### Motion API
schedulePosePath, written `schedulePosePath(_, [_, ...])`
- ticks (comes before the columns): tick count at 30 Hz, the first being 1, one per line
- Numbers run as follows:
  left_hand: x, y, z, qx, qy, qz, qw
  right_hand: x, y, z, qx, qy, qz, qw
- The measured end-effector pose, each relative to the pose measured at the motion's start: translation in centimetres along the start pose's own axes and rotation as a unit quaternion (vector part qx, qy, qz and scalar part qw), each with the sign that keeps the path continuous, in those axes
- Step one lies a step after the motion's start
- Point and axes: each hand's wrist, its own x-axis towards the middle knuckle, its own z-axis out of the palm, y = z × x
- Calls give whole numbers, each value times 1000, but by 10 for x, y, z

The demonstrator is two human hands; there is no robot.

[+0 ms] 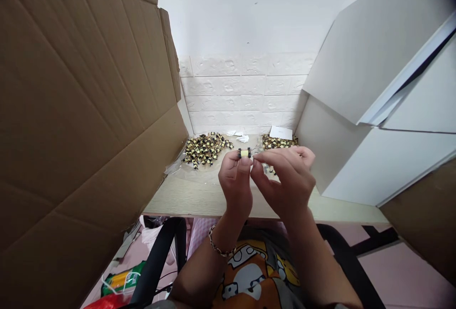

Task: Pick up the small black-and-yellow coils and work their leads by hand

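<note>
Between the thumb and fingers of my left hand (237,183) is a small transformer (244,153), with yellow tape round its middle and black ends with metal pins. It is held up above the table, lying sideways. My right hand (285,176) is closed in a pinch at the transformer's right end, close to its pins. A thin wire shows by that end; what the right fingertips grip is too small to make out. Behind the hands, a pile of similar transformers (204,150) lies on the left, and a second group (280,141) on the right, partly hidden by my right hand.
The light wooden table (188,200) backs onto a white brick-patterned wall (228,86). A tall cardboard sheet (89,86) stands left, white panels (342,124) right. White scraps (242,138) and a white card (281,132) lie at the back. Clear plastic (178,169) lies under the left pile.
</note>
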Motion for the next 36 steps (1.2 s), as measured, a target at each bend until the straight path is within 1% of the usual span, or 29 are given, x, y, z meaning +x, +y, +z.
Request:
schedulePosePath(4, [2, -3, -4, 66, 13, 30, 997, -1, -1, 1, -1, 2, -6, 1000])
schedulePosePath(8, [5, -6, -12, 173, 18, 91, 981, -3, 0, 1, -6, -5, -10, 1000])
schedulePosePath(14, [13, -8, -24, 305, 3, 208, 929, -3, 1, -1, -24, -26, -20, 999])
schedulePosePath(20, [20, -7, -32, 359, -15, 316, 878, -2, 5, -2, -24, -69, -42, 996])
schedulePosePath(23, [24, -6, -36, 391, -24, 351, 851, -1, 7, -1, -21, -84, -59, 995])
schedulePosePath(26, [26, -6, -40, 418, -40, 361, 832, 0, 9, 0, -21, -93, -66, 993])
schedulePosePath(29, [28, -5, -42, 432, -63, 359, 825, 1, 13, 1, -23, -110, -62, 992])
schedulePosePath(33, [33, -4, -43, 425, -102, 327, 838, 3, 18, 3, -14, -122, -50, 991])
schedulePosePath(36, [35, -4, -44, 397, -130, 295, 859, 4, 20, 4, -3, -122, -40, 992])
